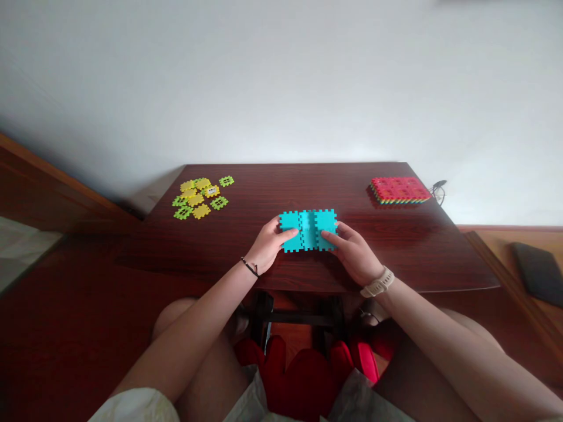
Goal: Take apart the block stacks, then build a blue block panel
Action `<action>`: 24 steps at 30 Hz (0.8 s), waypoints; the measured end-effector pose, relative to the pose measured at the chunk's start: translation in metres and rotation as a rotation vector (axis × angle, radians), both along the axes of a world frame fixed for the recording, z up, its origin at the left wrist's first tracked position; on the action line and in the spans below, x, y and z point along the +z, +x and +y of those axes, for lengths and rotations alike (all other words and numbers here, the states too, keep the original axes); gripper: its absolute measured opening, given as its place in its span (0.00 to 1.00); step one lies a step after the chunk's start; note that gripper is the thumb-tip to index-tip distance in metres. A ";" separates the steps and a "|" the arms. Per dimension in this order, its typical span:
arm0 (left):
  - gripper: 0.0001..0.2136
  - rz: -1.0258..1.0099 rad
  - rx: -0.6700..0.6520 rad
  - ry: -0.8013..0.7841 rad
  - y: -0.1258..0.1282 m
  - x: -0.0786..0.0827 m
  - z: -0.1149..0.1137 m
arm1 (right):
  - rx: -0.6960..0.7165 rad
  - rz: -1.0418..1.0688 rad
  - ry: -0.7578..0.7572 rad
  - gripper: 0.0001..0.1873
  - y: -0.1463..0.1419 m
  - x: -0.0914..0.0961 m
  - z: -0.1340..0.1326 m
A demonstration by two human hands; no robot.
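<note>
Three turquoise interlocking panels [309, 230] with toothed edges are joined side by side in a row, the middle one set at an angle to the outer two. My left hand [269, 240] grips the left panel, its thumb lying across the front. On the other end, my right hand [355, 253] pinches the right panel, thumb on its face. The fingers behind the panels are mostly hidden. Both hands are above the front part of the dark wooden table [250, 193].
Loose yellow and green toothed panels [196, 199] are scattered at the table's left. A layered block of panels with a red top [400, 190] lies at the right, near a black cable [438, 186]. A white wall [281, 82] rises behind the table.
</note>
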State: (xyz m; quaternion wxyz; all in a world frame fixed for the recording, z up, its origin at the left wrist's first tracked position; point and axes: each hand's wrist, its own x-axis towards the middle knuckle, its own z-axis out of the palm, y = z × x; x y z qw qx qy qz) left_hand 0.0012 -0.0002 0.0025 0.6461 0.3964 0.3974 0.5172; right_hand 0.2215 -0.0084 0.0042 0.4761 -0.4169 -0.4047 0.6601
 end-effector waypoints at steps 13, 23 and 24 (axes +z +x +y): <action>0.24 -0.127 -0.154 -0.025 0.005 0.004 -0.002 | 0.104 -0.031 0.064 0.31 -0.005 0.001 0.002; 0.21 -0.154 -0.151 -0.047 0.007 0.003 -0.003 | 0.124 0.010 0.032 0.23 -0.007 -0.001 0.000; 0.21 -0.171 -0.152 -0.053 0.006 0.003 -0.003 | 0.121 0.057 -0.011 0.22 -0.008 -0.002 0.000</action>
